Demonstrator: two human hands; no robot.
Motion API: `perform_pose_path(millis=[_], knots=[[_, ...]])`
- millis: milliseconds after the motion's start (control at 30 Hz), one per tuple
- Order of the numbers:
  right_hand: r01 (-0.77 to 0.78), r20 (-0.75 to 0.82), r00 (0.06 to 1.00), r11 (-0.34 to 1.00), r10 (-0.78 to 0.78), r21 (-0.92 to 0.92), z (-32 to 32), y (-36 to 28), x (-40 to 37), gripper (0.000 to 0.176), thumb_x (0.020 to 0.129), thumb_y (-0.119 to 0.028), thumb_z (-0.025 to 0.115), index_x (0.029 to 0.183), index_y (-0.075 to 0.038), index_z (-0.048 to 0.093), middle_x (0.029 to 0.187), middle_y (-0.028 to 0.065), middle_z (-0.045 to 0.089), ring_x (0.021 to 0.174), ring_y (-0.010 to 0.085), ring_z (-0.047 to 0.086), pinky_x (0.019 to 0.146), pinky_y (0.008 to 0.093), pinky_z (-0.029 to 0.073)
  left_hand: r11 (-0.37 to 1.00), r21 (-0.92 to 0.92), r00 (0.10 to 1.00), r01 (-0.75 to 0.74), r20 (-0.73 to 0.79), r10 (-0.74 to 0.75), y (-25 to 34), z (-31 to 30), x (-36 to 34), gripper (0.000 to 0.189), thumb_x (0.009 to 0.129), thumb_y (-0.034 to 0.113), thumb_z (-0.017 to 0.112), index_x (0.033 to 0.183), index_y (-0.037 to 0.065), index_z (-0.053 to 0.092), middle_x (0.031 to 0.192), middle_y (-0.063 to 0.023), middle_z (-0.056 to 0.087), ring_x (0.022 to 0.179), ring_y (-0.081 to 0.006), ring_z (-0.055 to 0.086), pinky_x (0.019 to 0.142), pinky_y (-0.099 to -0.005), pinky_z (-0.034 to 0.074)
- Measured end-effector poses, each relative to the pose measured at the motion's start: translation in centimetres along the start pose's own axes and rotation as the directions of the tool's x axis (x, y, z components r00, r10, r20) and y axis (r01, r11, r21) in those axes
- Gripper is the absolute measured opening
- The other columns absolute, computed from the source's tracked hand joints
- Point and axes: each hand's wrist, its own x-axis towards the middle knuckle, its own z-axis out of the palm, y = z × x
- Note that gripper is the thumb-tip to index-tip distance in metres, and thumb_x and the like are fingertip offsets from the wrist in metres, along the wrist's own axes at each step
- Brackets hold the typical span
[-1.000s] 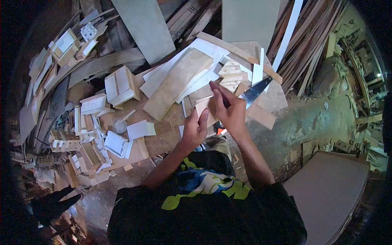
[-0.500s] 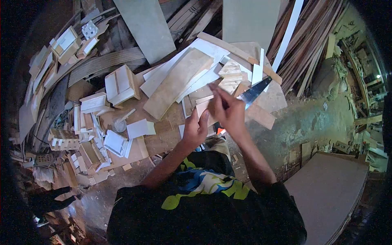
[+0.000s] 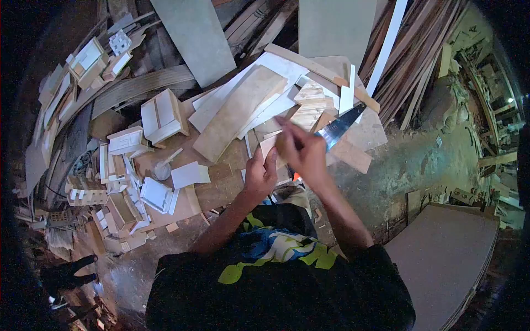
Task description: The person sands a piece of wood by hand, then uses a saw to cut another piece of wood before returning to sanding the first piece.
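My left hand point(image 3: 260, 174) is closed around a small flat piece of pale wood point(image 3: 268, 145), its thumb along the near side. Just right of it, my right hand point(image 3: 305, 151) is bent over the piece's far side. Its fingers are curled together but blurred, and whatever they may hold cannot be made out. A handsaw point(image 3: 342, 127) lies beneath and beyond my right hand, its blade pointing up and right. A bit of orange, probably the saw's handle, peeks out below the right wrist. Beside the blade lies a jagged, striped wood block point(image 3: 310, 107).
A wide board point(image 3: 240, 113) lies on white sheets point(image 3: 279, 66) on the worktable. Small wooden box-like models point(image 3: 164, 117) and offcuts crowd the left. Long strips point(image 3: 419, 55) lean at the back right. Stacked panels point(image 3: 441, 265) stand at lower right.
My right hand has shifted slightly left and down and is more blurred. More of the saw blade shows beside it. My left hand keeps its hold on the wood piece.
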Motion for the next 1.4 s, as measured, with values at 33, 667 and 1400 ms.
perform_pose_path(millis=[33, 667, 1400], knots=[[0.106, -0.017, 0.994, 0.994, -0.106, -0.003, 0.7, -0.1, 0.0, 0.028, 0.093, -0.01, 0.057, 0.119, -0.003, 0.065, 0.095, 0.0187, 0.071, 0.067, 0.0167, 0.068, 0.062, 0.0303, 0.054, 1.0, -0.013, 0.999, -0.015, 0.03, 0.015, 0.3, -0.2, 0.1, 0.034, 0.095, 0.01, 0.054, 0.125, -0.005, 0.048, 0.097, -0.0255, 0.067, 0.088, -0.0356, 0.07, 0.073, -0.0406, 0.054], [-0.045, -0.185, 0.978, 0.967, 0.094, 0.25, -0.2, -2.5, 1.3, 0.027, 0.097, -0.013, 0.058, 0.119, 0.001, 0.065, 0.099, 0.0083, 0.072, 0.077, 0.0069, 0.062, 0.068, 0.0228, 0.051, 0.994, -0.076, 0.995, 0.073, 0.079, -0.067, 0.4, -1.3, 1.4, 0.038, 0.099, 0.014, 0.051, 0.132, -0.004, 0.045, 0.112, -0.0176, 0.063, 0.102, -0.024, 0.061, 0.088, -0.0341, 0.047], [-0.133, -0.184, 0.974, 0.991, 0.134, 0.016, -2.6, -2.1, -1.5, 0.031, 0.097, -0.009, 0.056, 0.125, 0.003, 0.059, 0.099, 0.0144, 0.069, 0.085, 0.016, 0.067, 0.071, 0.029, 0.051, 0.998, -0.033, 0.998, 0.047, 0.034, -0.046, 2.9, -1.9, 0.9, 0.024, 0.092, 0.006, 0.064, 0.114, -0.005, 0.065, 0.098, -0.0155, 0.073, 0.089, -0.0135, 0.068, 0.076, -0.0286, 0.053]])
